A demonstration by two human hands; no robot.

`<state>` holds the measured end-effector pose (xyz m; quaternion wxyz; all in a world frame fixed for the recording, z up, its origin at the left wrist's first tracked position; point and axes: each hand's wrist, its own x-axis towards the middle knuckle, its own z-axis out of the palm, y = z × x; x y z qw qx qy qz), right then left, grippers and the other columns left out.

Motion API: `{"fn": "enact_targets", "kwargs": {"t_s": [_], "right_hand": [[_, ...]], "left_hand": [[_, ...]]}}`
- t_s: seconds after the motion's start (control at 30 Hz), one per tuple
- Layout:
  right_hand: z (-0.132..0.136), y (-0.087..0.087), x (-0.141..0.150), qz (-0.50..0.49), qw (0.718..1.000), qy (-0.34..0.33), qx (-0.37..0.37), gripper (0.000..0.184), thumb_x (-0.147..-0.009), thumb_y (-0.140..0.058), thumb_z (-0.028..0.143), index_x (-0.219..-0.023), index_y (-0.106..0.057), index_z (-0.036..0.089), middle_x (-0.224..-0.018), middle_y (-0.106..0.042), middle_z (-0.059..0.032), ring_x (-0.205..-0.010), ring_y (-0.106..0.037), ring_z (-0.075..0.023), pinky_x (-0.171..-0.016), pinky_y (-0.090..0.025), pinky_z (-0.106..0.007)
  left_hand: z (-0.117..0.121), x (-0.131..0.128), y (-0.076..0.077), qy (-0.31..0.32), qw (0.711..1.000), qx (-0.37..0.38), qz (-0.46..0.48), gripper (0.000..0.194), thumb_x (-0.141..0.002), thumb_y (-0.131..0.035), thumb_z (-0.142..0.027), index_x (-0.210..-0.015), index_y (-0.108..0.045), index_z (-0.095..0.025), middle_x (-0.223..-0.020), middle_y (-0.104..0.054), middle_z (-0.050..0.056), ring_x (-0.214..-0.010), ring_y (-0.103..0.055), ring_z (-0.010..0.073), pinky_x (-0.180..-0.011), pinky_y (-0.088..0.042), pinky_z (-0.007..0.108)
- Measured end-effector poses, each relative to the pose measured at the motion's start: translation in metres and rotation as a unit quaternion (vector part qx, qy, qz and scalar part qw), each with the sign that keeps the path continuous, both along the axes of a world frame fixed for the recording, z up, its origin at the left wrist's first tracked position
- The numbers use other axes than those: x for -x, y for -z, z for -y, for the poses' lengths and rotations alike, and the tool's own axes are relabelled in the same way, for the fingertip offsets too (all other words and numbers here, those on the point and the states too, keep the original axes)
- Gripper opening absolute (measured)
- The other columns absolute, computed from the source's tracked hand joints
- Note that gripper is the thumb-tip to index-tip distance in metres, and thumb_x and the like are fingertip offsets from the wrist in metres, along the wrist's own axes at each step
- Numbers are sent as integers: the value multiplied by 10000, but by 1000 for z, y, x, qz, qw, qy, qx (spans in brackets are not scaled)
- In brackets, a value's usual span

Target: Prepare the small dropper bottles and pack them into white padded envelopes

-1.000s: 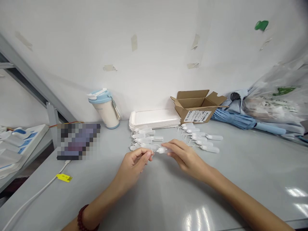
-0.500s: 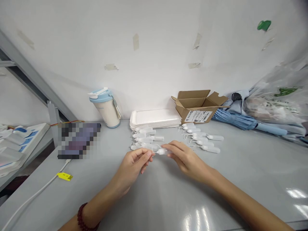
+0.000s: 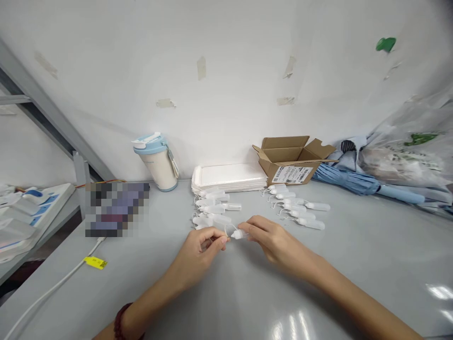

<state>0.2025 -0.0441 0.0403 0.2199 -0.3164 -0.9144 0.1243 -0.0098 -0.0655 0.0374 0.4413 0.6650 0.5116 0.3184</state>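
Observation:
A small translucent dropper bottle [image 3: 239,234] lies sideways in the fingers of my right hand [image 3: 271,237], its white nozzle pointing left. From its neck a thin strap loops over to my left hand [image 3: 207,245], whose thumb and fingers pinch the strap's end; the tip itself is mostly covered. Just behind my left hand, several similar bottles [image 3: 212,208] lie in a group on the grey table [image 3: 226,293]. A second group of bottles [image 3: 300,214] with thin straps lies beyond my right hand.
Behind the bottles are a stack of white trays [image 3: 231,174] and an open cardboard box [image 3: 292,163]. A tumbler [image 3: 159,165] and a pixelated phone-like device [image 3: 118,208] with a cable are left. A blue umbrella [image 3: 350,179] and plastic bag [image 3: 406,156] are right.
Both hands have come slightly lower in the view, with the bottle. The strap now shows as a raised loop between the nozzle and my left fingers.

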Motion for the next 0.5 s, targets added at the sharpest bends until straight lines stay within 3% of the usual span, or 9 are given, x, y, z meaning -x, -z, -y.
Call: {"fn": "enact_targets", "kwargs": {"t_s": [0.27,0.43,0.5], "right_hand": [[1,0,-1,38,999,-5,-6,551,-660,-329,-108,-1089,-543,162,-850,-525,-60,-698,-500,-136,-614,-448,-229],[4,4,3,35,999,-10,23,593,-627,-326,-121,-1107,-528,164,-888,-529,-67,-722,-515,-134,-651,-471,-236],[3,4,3,22,999,-9,38,555,-675,-342,-106,-1123,-522,167,-895,-537,-69,-739,-531,-139,-663,-479,-246]], "left_hand": [[0,-1,5,35,997,-44,-56,215,-832,-434,-248,-671,-563,-186,-671,-549,2,-664,-488,149,-615,-392,254],[0,0,5,43,998,-25,-35,219,-833,-452,-267,-665,-564,-183,-656,-535,-1,-652,-480,144,-620,-390,253],[-1,1,3,42,999,-1,-14,227,-832,-468,-302,-676,-581,-180,-653,-538,-1,-631,-475,138,-596,-382,246]]}}
